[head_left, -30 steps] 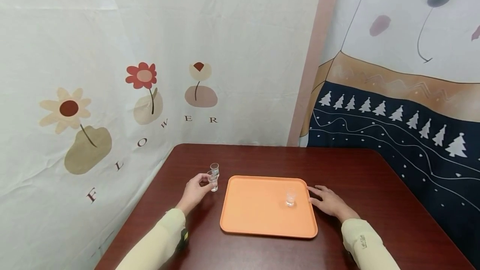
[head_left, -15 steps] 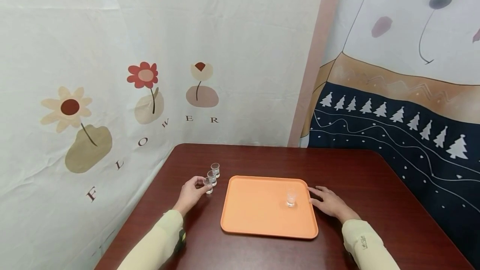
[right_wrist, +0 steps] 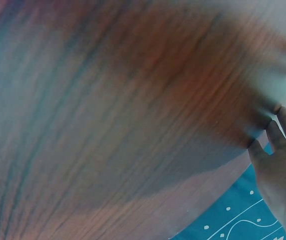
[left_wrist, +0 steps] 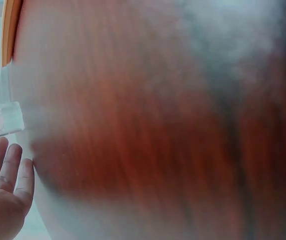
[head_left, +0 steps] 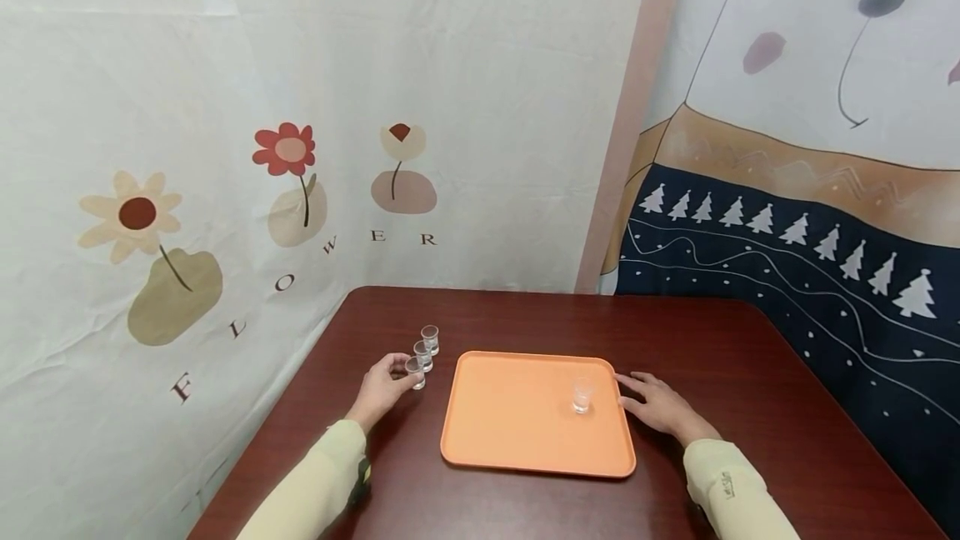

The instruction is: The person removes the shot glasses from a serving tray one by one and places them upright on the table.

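Behind the dark red-brown table [head_left: 697, 340] hang two printed cloths, a pale one with flowers and the word FLOWER [head_left: 300, 190] on the left and a dark blue one with white trees [head_left: 787, 248] on the right. On the table, a little near of its middle, lies an orange tray [head_left: 517, 432], and one small clear glass on the tray [head_left: 582, 395] stands upright toward its right edge. My left hand [head_left: 384, 388] sits just left of the tray, with thumb and fingers curled round the nearest glass [head_left: 415, 372], which stands on the table. Two more small glasses line up just beyond it toward the far side: the middle glass [head_left: 423, 355] close against it, though I cannot tell whether they touch, and the far glass [head_left: 430, 339] just past that one. All three stand upright on the wood, left of the tray's far left corner. From my left wrist the view is blurred, showing my fingers [left_wrist: 7, 165] beside a clear glass [left_wrist: 5, 120] and a sliver of the tray's orange edge [left_wrist: 8, 30]. My right hand [head_left: 656, 405] lies flat on the table just right of the tray, fingers spread and straight, holding nothing; whether the fingertips touch the tray's rim I cannot tell. From my right wrist I see only blurred wood grain [right_wrist: 107, 115], my fingers [right_wrist: 275, 145] and a bit of the blue cloth [right_wrist: 233, 220]. Both my sleeves [head_left: 315, 490] are pale yellow.
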Demonstrator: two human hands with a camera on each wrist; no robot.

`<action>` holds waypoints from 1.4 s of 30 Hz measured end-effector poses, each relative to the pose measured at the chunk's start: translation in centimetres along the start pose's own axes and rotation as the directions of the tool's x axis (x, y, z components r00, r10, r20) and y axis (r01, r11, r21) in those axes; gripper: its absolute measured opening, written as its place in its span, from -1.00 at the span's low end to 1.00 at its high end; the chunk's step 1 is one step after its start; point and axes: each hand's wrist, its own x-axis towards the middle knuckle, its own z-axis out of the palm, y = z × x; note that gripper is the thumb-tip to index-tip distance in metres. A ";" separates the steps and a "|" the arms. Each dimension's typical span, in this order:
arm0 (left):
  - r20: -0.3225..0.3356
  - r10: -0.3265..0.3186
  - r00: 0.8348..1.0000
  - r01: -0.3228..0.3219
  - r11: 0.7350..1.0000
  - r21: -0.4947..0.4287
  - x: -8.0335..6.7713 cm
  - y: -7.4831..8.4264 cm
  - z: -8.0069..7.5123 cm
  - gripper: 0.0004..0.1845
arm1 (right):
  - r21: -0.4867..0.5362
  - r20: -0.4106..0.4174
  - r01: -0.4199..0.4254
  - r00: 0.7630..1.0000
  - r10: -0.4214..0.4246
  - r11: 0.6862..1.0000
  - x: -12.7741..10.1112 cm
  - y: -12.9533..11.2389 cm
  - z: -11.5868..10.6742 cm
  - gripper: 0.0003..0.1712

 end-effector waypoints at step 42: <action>0.222 0.170 0.960 -0.147 0.982 -0.120 1.3 10.9 7.4 -0.50 | 0.010 0.001 -0.008 1.000 0.008 1.000 -0.2 -0.1 -0.1 -0.33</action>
